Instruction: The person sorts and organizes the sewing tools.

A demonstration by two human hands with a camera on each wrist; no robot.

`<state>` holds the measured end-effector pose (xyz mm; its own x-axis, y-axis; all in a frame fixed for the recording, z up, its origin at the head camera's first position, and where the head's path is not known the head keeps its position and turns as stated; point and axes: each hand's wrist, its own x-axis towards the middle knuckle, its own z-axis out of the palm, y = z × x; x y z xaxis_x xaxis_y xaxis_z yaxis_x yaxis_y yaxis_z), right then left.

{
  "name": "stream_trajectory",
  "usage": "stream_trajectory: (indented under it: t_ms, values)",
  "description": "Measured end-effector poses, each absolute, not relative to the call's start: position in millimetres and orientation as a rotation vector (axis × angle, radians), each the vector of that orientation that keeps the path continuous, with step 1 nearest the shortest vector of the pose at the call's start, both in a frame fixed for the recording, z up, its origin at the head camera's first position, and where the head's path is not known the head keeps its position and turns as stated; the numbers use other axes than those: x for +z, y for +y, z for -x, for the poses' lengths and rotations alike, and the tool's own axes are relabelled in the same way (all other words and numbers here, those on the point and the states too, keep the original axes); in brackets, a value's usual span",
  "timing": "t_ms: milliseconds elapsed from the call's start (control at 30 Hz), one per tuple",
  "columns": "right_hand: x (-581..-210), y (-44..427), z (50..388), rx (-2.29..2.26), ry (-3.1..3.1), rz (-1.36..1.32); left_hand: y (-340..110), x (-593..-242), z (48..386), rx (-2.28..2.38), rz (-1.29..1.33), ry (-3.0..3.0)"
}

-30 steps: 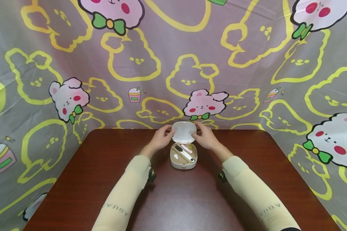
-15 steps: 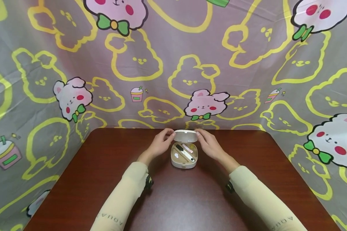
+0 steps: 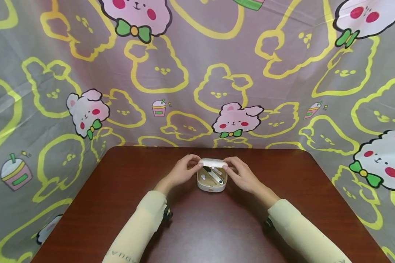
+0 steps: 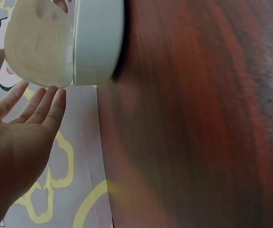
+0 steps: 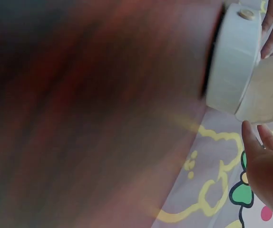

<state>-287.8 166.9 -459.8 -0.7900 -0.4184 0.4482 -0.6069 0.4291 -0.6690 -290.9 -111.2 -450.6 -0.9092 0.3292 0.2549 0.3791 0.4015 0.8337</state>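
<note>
A small white case [image 3: 211,189] with a tan inside stands on the table, its hinged white lid [image 3: 213,163] tilted partway down over it. Inside lie a slim white stick with a black end [image 3: 216,177], a small white piece [image 3: 203,176] and a pinkish strip, partly hidden by the lid. My left hand [image 3: 181,171] holds the lid's left side between thumb and fingers. On the right side my right hand [image 3: 245,177] grips it likewise. The left wrist view shows fingertips at the edge of the lid [image 4: 39,45]; in the right wrist view they meet the lid [image 5: 269,90] too.
The dark red-brown table [image 3: 197,226] reaches back to a patterned cloth [image 3: 184,84], which also hangs at both sides. The case stands near the table's far edge.
Both hands have swung the lid from upright down toward me over the case, covering the back of its contents. The case has stayed in about the same place.
</note>
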Motion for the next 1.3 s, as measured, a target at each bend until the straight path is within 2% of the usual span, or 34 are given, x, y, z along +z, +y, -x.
stream_trajectory:
  t_ms: [133,333,700,1033,1300]
  values:
    - [-467.7,171.9,285.8,1.276,-2.473,-0.988,-112.1,-454.6,287.1,-1.613,0.736,-2.575]
    - [-470.6,174.3,282.9,0.947,-2.608,-1.042,-110.4,-462.9,286.1,-1.490,0.840,-2.648]
    - [-467.8,162.8,280.0,0.789,-2.715,-1.052,-108.3,-465.1,288.8,-1.315,0.907,-2.814]
    - [-460.2,162.6,283.7,0.691,-2.800,-1.130,-98.1,-462.1,286.9,-1.162,0.859,-2.906]
    - [-467.4,165.5,287.5,0.647,-2.754,-1.207,-98.6,-460.2,288.8,-1.085,0.915,-2.919]
